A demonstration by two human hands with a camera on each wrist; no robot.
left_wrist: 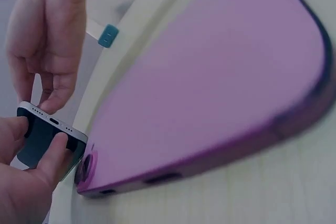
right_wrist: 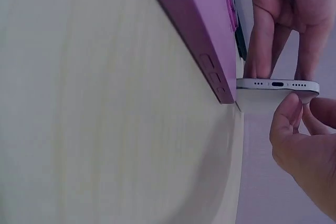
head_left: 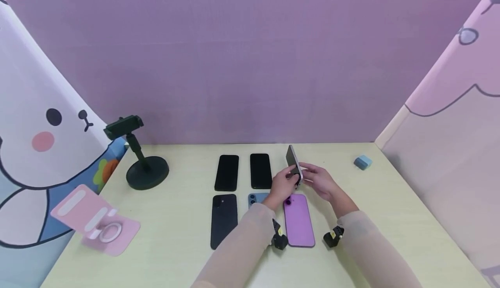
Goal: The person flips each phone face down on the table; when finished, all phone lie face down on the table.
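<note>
1. Phone, white-edged: tilted on edge above the counter, behind the purple phone (lying back up).
2. Left hand: grip pinching its lower end.
3. Right hand: fingertips on the same end.

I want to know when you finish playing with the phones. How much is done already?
Five phones lie flat in two rows: two black ones at the back, then a black one, a blue one and the purple phone in front. The sixth, a white-edged phone, is tilted up above the back row's open spot, held by the left hand and right hand. It probably only needs laying down.
</note>
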